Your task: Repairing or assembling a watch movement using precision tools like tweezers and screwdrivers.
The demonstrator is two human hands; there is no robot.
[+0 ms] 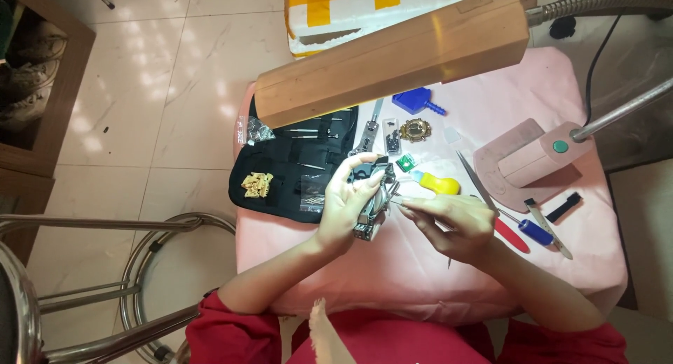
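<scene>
My left hand [348,203] grips a wristwatch [371,196] with a black case and a silver metal band that hangs down below my palm. Beside it, my right hand [452,225] pinches a thin metal tool [397,203], whose tip touches the side of the watch. Both hands hover over a small table covered with a pink cloth [420,266]. A yellow-handled tool [436,183] lies just behind my right hand.
A black tool pouch [294,164] lies open at the left with a gold band piece [257,184] on it. A wooden lamp head [392,56] hangs over the table; its pink base [529,157] stands at right. Screwdrivers [529,231], tweezers [475,180], a blue tool [415,100] and a gold watch case [415,130] lie around.
</scene>
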